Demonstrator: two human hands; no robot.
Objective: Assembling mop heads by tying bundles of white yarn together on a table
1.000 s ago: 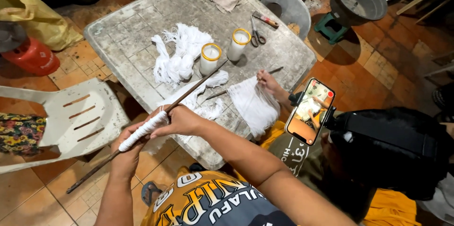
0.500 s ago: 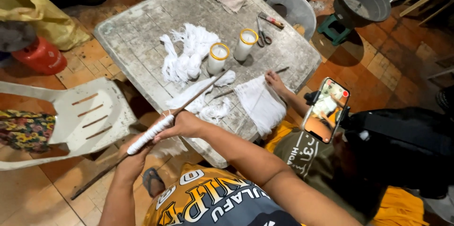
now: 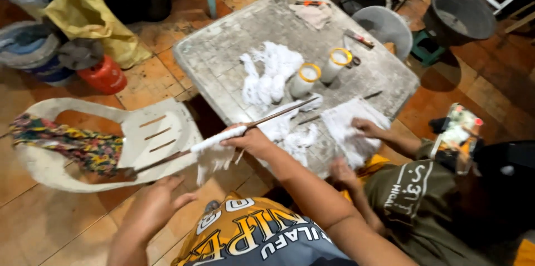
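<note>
The left hand [image 3: 159, 205] has let go of the long stick [image 3: 223, 138] since half a second ago and now hangs free near the floor, fingers spread and released. The right hand [image 3: 251, 140] alone keeps the stick, fingers clenched around its white thread wrapping [image 3: 217, 142]. The stick slants from the white plastic chair [image 3: 156, 132] at left up over the near edge of the grey tabletop [image 3: 223, 60]; loose white strands dangle below the wrapping.

My left hand [image 3: 159, 207] is motion-blurred, fingers unclear. Rod [image 3: 223, 139] end lost behind the chair [image 3: 161, 132]. Co-worker's lower hand [image 3: 343, 172] partly hidden under the surface [image 3: 223, 60] edge.
</note>
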